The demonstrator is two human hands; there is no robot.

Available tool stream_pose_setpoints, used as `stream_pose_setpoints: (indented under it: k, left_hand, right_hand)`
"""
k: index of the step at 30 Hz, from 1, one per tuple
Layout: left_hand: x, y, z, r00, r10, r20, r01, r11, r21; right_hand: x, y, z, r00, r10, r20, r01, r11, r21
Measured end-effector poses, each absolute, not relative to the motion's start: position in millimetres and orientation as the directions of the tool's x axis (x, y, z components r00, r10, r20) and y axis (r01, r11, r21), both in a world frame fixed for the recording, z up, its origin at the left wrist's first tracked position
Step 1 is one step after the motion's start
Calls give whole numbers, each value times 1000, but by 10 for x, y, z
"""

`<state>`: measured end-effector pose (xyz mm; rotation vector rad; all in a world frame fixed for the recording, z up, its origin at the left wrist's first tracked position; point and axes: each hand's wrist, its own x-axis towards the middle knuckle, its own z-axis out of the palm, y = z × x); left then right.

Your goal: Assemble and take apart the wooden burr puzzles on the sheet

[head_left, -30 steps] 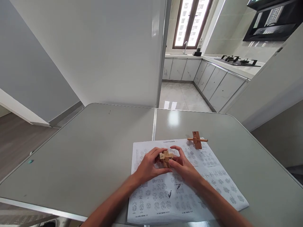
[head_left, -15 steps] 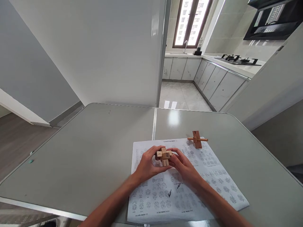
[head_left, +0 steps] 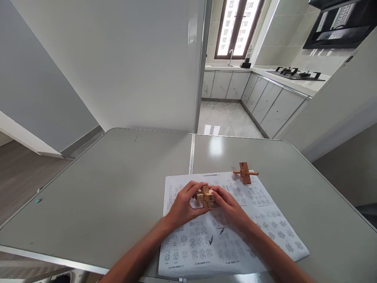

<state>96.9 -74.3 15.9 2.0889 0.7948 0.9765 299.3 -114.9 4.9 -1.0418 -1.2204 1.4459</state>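
Observation:
Between my two hands is a light wooden burr puzzle of interlocking numbered blocks, held just over the printed sheet. My left hand is closed around its left side, thumb below and fingers above. On the right side my right hand grips it, the thumb near the block marked 2. Part of the puzzle is hidden by the fingers. The instruction sheet lies under both hands, covered in small diagrams and bearing two black tick marks. A second, reddish wooden puzzle of crossed pieces rests at the sheet's upper right edge.
The grey table has a seam down its middle and rounded far corners. A tiny green bit lies near its left edge. Beyond stand a white wall panel and a kitchen with a gas stove.
The wooden puzzle has been turned slightly in my hands, so its numbered faces now show at another angle. The right fingers have shifted on it. The reddish puzzle stays put.

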Motion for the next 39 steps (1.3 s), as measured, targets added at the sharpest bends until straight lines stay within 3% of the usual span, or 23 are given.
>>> stream_pose_setpoints:
  k: [10, 17, 39]
  left_hand:
    - [953, -726, 167, 577, 672, 465, 214, -673, 708]
    - [934, -712, 186, 554, 753, 355, 257, -560, 788]
    - [935, -695, 160, 548, 767, 334, 253, -532, 808]
  right_hand:
    - [3037, -1138, 98, -237, 971, -25, -54, -38, -998]
    - [3025, -1143, 89, -295, 953, -75, -164, -127, -978]
    - [2981, -1187, 61, -239, 968, -73, -67, -92, -994]
